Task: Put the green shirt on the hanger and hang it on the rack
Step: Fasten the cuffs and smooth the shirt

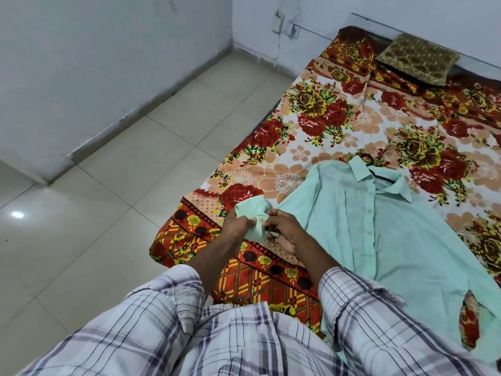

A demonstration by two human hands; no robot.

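Fussing with one cuff of the green shirt on the bed.

Head view: pinching that cuff from both sides, fingers of the left hand and the right hand curled onto the cloth, just above the bed's near edge. Keeping the shirt's body flat and buttoned, off to the right of both hands and nearer the right one, long axis running away from the person, collar at the far end. Showing no plain hanger or rack; likely calling for a reach rightward to the collar.

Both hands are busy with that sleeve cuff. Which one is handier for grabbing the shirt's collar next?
Probably the right hand: it is nearer the green shirt's body, and the collar lies farther right. The left hand would have to cross over.
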